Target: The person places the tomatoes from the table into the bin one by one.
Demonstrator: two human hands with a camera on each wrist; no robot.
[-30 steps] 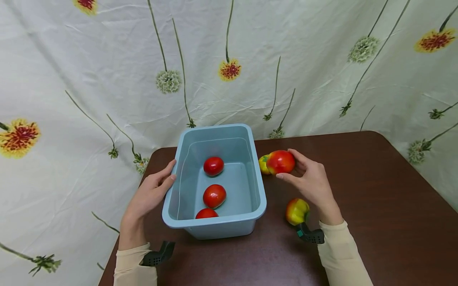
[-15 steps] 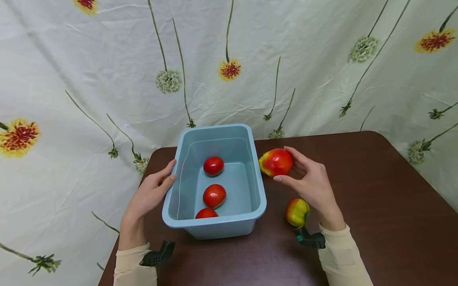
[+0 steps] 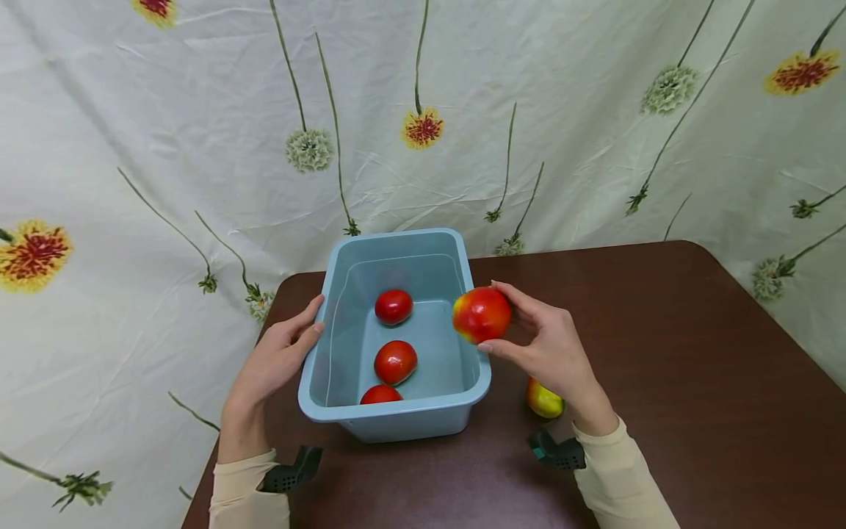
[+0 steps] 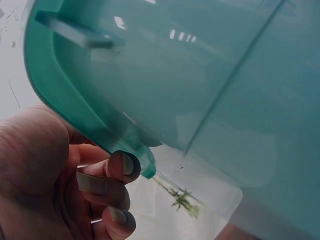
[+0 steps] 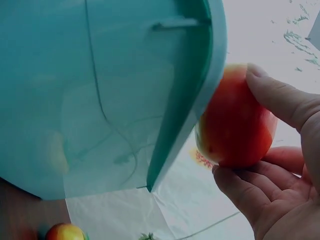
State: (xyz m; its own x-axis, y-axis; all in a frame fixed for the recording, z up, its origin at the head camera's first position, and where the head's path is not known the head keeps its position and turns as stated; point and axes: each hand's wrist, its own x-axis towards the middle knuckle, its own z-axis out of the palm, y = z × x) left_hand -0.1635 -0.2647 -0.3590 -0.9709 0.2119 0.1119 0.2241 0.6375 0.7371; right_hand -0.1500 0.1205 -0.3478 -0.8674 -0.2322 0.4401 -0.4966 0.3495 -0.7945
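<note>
My left hand (image 3: 274,364) grips the left rim of a light blue plastic tub (image 3: 413,426); in the left wrist view its fingers (image 4: 112,187) curl at the rim. Inside the tub lie three glossy red, tomato-like fruits, one at the back (image 3: 393,307), one mid-floor (image 3: 395,362) and one (image 3: 380,394) partly hidden by the front wall. With thumb and fingertips my right hand (image 3: 551,349) holds a rounded red fruit with yellow patches (image 3: 482,314), which overlaps the tub's right rim in the head view. In the right wrist view this fruit (image 5: 237,120) shows beside the rim.
On the dark brown table (image 3: 694,353), a yellow-and-red fruit (image 3: 545,400) lies right of the tub, partly behind the right hand. A white cloth with a flower print (image 3: 581,132) hangs behind the table.
My right hand has carried the red-and-yellow fruit leftward from beside the tub to its right rim. A yellow fruit seen behind it earlier is out of sight. The left hand stays put.
</note>
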